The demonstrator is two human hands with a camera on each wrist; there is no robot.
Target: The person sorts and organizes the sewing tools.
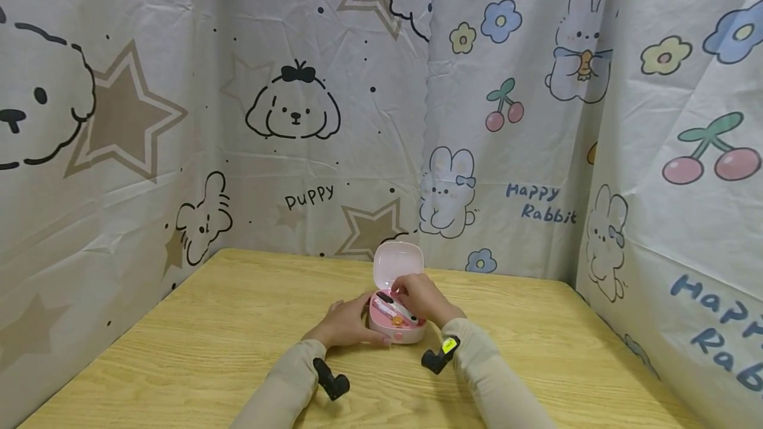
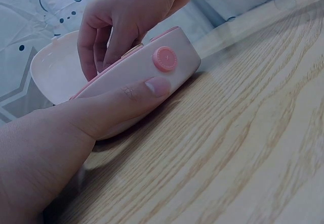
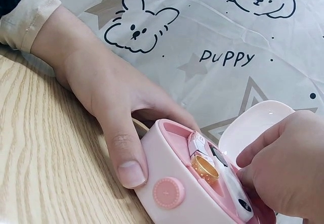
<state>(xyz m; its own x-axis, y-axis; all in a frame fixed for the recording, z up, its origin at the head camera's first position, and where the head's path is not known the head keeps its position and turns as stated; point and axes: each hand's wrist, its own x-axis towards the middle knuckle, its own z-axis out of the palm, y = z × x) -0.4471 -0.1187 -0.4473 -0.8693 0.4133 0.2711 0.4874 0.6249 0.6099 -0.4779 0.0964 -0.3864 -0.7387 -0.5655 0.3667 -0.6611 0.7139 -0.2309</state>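
A small pink case [image 1: 412,335] stands on the table with its lid [image 1: 398,262] raised at the back. My left hand [image 1: 344,323] grips its left side, thumb along the front wall near the round pink button [image 2: 165,59]. From the right, my right hand [image 1: 424,296] reaches into the back of the case, fingers bent and pointing down; I cannot tell whether they pinch something. Inside lie a gold ring [image 3: 205,169], a slim white item with black ends [image 3: 234,191] and a folded printed strip [image 3: 197,145].
The case sits on a light wood-grain table [image 1: 238,310], toward its back edge. Printed curtains [image 1: 334,171] hang behind and on both sides. Each wrist carries a small black camera mount [image 1: 331,380].
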